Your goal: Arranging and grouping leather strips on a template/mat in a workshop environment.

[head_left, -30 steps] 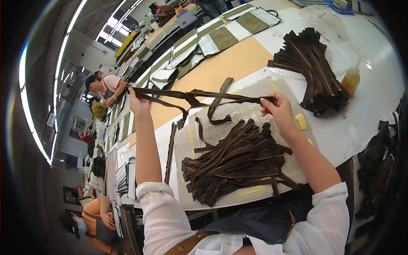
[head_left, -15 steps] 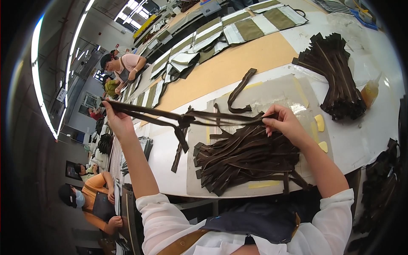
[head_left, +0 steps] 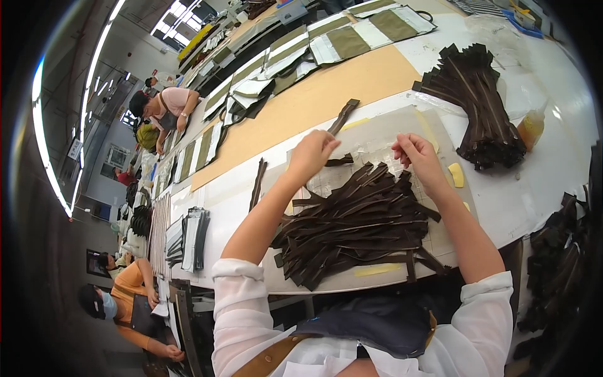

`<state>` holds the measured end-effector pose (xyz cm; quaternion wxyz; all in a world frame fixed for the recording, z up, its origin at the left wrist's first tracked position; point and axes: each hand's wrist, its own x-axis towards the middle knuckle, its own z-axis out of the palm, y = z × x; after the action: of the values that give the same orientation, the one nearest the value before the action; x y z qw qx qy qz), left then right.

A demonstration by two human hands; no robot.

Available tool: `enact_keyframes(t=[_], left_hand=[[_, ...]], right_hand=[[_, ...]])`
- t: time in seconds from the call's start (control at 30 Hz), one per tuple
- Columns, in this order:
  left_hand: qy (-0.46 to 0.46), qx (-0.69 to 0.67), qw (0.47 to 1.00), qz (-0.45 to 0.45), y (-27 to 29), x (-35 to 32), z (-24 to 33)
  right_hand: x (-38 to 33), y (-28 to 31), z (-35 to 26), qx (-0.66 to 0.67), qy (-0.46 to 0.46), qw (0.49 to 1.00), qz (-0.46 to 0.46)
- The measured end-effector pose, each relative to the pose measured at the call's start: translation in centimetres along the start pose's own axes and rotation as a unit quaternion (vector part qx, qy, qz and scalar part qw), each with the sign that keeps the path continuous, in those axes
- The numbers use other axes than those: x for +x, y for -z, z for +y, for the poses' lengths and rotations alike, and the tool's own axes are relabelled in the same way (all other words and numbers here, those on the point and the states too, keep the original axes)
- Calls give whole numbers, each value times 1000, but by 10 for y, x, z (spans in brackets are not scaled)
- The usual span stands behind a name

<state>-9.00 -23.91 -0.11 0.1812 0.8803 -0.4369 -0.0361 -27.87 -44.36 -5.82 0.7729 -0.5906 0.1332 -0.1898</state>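
Observation:
Dark brown zippers lie in a loose pile (head_left: 352, 229) on a grey board (head_left: 440, 135) in front of me. My left hand (head_left: 316, 154) is above the board's far left part, its fingers curled together. It covers the middle of a single curved zipper (head_left: 344, 118), whose two ends show on either side; whether I touch it is hidden. Over the pile's far right edge, my right hand (head_left: 418, 160) has its fingers curled in, and nothing shows in them. Another zipper (head_left: 257, 183) lies alone left of my left forearm.
A tied bundle of brown zippers (head_left: 483, 113) stands at the right beside a bottle of yellowish liquid (head_left: 531, 129). Green and white fabric panels (head_left: 342, 45) line the table's far side along a tan sheet (head_left: 377, 78). Grey strips (head_left: 196, 239) are stacked left. Co-workers stand further left.
The zippers stretched between my hands are out of my grip. My left hand has come in rightward to the lone curved zipper. My right hand has stayed near the pile, its fingers now curled.

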Motion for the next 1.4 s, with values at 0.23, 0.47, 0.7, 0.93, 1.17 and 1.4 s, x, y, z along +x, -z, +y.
enact_keyframes(t=[0.23, 0.47, 0.7, 0.93, 1.17, 1.4], left_hand=[[188, -3, 981, 39, -63, 80, -67], [98, -60, 992, 53, -41, 88, -64], [-156, 42, 975, -155, -13, 17, -19], [-107, -165, 980, 8, -15, -6, 35], [-105, -312, 944, -17, -15, -18, 70], [-81, -288, 954, -26, -18, -27, 51]], right_hand=[[-1, -8, 6, -41, 12, 999, -34], [0, -12, 12, -132, 28, 990, -48], [-1, -14, 14, -106, 55, 993, -14], [-11, -23, 5, -201, 107, 974, 0], [-12, -18, 8, -221, 173, 958, -58], [-29, -35, -14, -225, 207, 946, -106]])
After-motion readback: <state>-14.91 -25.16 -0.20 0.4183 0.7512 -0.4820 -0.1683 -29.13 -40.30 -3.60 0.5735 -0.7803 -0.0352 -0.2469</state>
